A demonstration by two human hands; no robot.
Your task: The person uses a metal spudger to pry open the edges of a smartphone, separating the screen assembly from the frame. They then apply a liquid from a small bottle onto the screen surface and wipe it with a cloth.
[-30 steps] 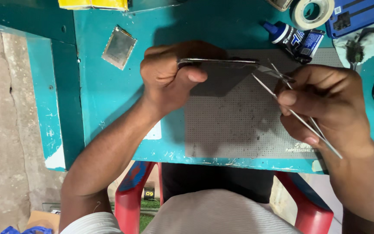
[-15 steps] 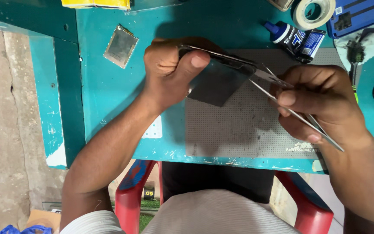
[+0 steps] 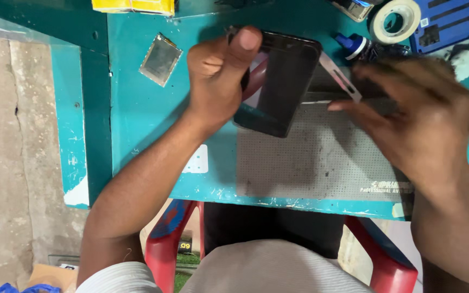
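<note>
Black glass, glossy and dark, fills the face of a smartphone (image 3: 280,81) that tilts above a teal workbench (image 3: 137,108), its upper left corner hidden behind the left hand (image 3: 218,78). That hand is closed on the phone's edge, thumb pressed over the top and fingers curled behind. A reddish reflection crosses the screen beside the thumb; the lower corner hangs over a grey perforated work mat (image 3: 310,163).

The right hand (image 3: 419,119) is blurred by motion, its fingers spread and half open; a thin metal pry tool (image 3: 340,76) slants beside its fingertips, but whether the hand holds the tool cannot be told.

On the bench, left of the phone, lies a small silvery rectangular metal plate (image 3: 160,59). A blue-capped bottle (image 3: 356,46) lies just above the right hand, near a roll of white tape (image 3: 394,20) and a blue tool tray (image 3: 454,21) cut off by the frame's top edge. A yellow box (image 3: 134,5) is likewise cropped. Below, a red plastic chair (image 3: 172,239) shows between the person's arms.
</note>
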